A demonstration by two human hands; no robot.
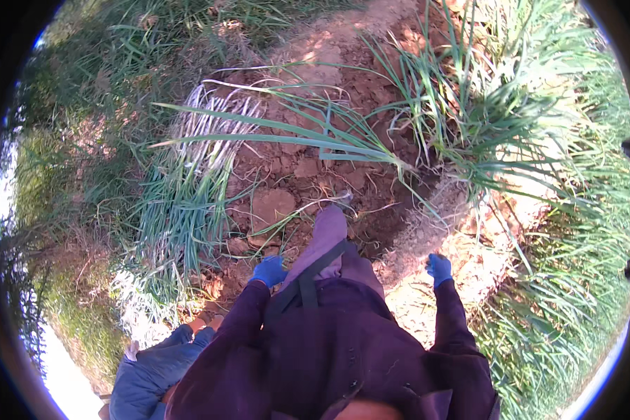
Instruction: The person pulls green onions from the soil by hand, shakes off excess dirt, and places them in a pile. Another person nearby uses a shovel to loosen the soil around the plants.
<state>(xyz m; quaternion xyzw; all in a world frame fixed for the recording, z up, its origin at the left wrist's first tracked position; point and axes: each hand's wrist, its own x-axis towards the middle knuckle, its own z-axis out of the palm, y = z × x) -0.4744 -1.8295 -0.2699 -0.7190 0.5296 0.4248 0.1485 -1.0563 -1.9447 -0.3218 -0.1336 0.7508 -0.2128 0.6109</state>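
My left hand (269, 271), in a blue glove, is beside my thigh with its fingers curled; whether anything is inside cannot be seen. My right hand (439, 268), also blue-gloved, hangs out to the right over pale, sunlit soil, its fingers bent and nothing plainly in them. Ahead of my left hand lies a long pile of pulled scallion-like plants (189, 210), with whitish stalks at its far end. Loose long green leaves (315, 142) stretch across the reddish soil before me. To the right stands a clump of the same leafy plants (446, 110).
Another person in blue clothing (157, 373) is low at the lower left. Uneven, clodded soil (273, 207) and a dark hollow (394, 220) lie around my forward leg. Dense green rows (572, 236) border the right; weeds (84, 157) cover the left.
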